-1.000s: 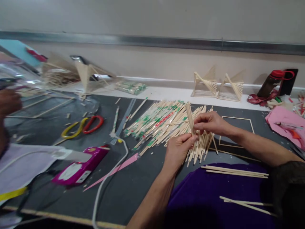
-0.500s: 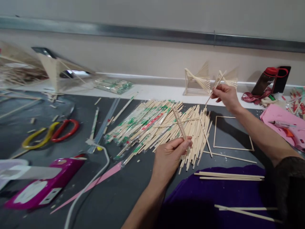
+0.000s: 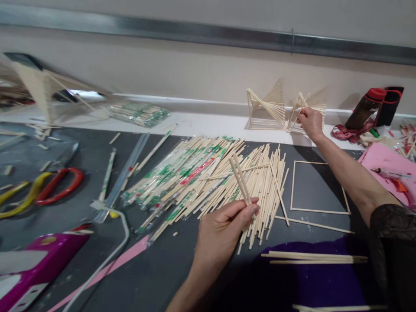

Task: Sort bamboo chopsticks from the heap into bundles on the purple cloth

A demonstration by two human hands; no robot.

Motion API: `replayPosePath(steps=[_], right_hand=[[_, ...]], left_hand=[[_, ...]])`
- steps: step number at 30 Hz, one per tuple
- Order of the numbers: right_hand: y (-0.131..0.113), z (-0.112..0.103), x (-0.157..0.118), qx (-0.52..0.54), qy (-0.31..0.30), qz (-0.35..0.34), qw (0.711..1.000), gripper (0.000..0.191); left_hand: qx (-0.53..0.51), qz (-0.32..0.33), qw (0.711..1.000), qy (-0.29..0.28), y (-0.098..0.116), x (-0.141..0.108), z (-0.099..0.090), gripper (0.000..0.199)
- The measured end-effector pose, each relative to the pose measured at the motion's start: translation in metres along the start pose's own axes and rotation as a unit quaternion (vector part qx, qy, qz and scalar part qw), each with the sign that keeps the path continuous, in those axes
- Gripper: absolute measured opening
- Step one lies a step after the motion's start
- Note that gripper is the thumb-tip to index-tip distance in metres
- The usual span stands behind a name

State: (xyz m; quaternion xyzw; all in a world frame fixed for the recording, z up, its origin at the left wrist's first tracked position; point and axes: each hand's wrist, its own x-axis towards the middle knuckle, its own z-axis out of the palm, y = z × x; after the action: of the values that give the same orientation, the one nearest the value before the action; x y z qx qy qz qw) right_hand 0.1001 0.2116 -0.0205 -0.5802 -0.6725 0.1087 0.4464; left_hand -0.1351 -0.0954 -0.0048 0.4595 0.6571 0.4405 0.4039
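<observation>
The dark table [image 3: 169, 273] spreads beneath both my hands. Right of my left hand [image 3: 224, 223], on the side nearer me, lies a purple cloth [image 3: 325, 279] with loose sticks across it. Just beyond my left fingers is the big heap of bare chopsticks [image 3: 264, 186], and to its left the wrapped chopsticks [image 3: 172, 169], green print on their sleeves. A square stick frame [image 3: 320, 211] lies on my side of the right hand [image 3: 310, 122], partly under that forearm. The scissors [image 3: 53, 201] sit well to the left of my left hand. One twisted stick model [image 3: 264, 110] stands left of my right hand; a second model [image 3: 320, 105] is just behind it. The bottle [image 3: 365, 108] leans to that hand's right. My left thumb and fingers are closed on two chopsticks [image 3: 239, 178], tilted away from me. My right fingertips pinch a thin stick [image 3: 304, 103], slanting in front of the second model.
</observation>
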Motion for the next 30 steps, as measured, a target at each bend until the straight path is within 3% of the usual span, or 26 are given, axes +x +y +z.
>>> replayPosePath(steps=[14,30], right_hand=[[-0.017,0.004,-0.003,-0.096,-0.034,-0.013,0.995,0.024],[-0.02,0.006,-0.002,-0.128,-0.051,-0.016,0.99,0.028]], left_hand=[[0.041,0.036,0.998,-0.018,-0.003,-0.003,-0.005,0.024],[0.075,0.062,0.994,-0.046,-0.008,-0.002,-0.008,0.019]])
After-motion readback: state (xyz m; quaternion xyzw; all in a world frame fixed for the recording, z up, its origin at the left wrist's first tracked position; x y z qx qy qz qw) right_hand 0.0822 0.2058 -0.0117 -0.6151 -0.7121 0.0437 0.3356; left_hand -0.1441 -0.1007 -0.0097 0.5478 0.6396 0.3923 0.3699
